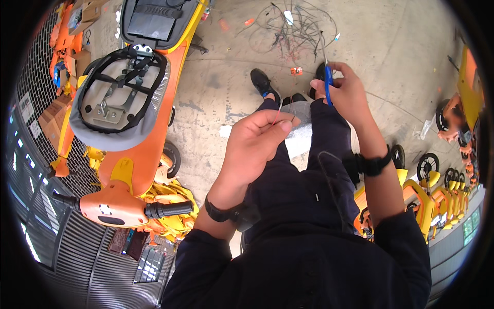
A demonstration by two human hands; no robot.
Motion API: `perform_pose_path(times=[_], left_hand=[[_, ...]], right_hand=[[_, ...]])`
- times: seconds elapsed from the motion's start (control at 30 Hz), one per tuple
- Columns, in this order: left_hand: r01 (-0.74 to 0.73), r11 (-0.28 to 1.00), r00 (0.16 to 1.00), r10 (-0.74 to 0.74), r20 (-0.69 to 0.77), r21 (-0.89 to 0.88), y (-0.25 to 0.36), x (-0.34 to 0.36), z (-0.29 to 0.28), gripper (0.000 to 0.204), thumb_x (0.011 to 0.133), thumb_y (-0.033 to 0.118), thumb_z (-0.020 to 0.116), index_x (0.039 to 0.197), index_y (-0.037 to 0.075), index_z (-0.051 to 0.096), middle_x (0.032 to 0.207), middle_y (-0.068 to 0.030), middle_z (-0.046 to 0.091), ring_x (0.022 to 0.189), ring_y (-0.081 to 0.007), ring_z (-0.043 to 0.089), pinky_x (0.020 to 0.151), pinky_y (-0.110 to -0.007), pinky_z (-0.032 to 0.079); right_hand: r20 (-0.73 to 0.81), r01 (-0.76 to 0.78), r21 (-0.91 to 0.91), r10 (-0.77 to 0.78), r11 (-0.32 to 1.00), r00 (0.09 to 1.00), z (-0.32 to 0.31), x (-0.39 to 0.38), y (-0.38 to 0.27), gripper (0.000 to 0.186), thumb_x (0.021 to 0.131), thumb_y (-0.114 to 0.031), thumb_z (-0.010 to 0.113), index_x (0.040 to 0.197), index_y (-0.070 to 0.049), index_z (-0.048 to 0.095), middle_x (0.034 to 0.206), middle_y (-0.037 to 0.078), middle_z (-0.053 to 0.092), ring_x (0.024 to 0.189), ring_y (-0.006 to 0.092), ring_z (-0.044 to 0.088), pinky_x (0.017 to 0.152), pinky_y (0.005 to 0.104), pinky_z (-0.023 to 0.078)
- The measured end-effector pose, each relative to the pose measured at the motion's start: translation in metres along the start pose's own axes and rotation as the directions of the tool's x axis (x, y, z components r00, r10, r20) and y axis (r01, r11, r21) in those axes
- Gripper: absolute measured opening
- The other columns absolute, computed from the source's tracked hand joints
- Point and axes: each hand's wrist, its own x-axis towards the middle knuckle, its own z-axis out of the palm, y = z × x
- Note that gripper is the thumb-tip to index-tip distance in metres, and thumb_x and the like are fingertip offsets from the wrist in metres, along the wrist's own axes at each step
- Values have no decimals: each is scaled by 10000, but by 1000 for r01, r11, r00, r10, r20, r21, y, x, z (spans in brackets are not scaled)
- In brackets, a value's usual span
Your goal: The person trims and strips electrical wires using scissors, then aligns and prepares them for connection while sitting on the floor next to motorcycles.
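In front of my lap, my left hand [253,143] is closed, pinching a thin red wire [278,114] between thumb and fingertips. A pair of blue-handled scissors [328,85] is in my right hand [351,99], its slim metal end pointing away from me. Thumb and fingers wrap round the handles, and the tool stands apart from the wire. Between my legs rests a grey thing [301,116] with a white patch, partly hidden by my left hand; I cannot make out its kind.
Beyond my shoes, a tangle of dark cables [293,31] lies on the concrete floor [216,98]. An orange scooter [144,123] with its seat [110,98] flipped up stands at left. Yellow scooters [419,198] line the right. Cardboard boxes [54,118] are at far left.
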Motion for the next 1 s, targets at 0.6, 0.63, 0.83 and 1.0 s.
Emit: perform_pose_path(times=[0.6, 0.63, 0.83, 1.0], left_hand=[[-192, 979, 964, 176, -199, -63, -94, 175, -67, 154, 918, 103, 488, 975, -34, 531, 524, 55, 286, 432, -31, 209, 398, -200, 165], [-231, 971, 953, 214, -214, -58, -100, 188, -72, 150, 918, 106, 487, 968, -31, 528, 523, 53, 286, 431, -32, 208, 398, -201, 162], [-143, 990, 973, 139, -184, -9, -140, 261, -83, 151, 908, 105, 530, 944, -41, 522, 562, 30, 355, 433, -33, 241, 399, -209, 202], [-156, 986, 975, 163, -151, 59, -158, 293, -100, 159, 904, 92, 533, 924, -66, 518, 583, 5, 412, 448, -36, 269, 412, -210, 237]], right_hand=[[-490, -76, 135, 133, 988, 861, 72, 272, 286, 367, 715, -209, 772, 779, -26, 461, 667, 123, 620, 533, 178, 632, 494, 276, 475], [-487, -80, 142, 140, 987, 862, 77, 287, 297, 367, 715, -209, 772, 779, -26, 461, 667, 123, 620, 533, 178, 632, 494, 276, 475], [-243, -205, -109, 174, 973, 954, 97, 383, 394, 292, 770, -221, 690, 728, -25, 477, 679, 151, 613, 644, 297, 643, 557, 373, 494], [-371, -93, -339, -42, 936, 928, 117, 420, 402, 279, 786, -263, 642, 807, -30, 489, 734, 209, 612, 732, 409, 588, 655, 464, 474]])
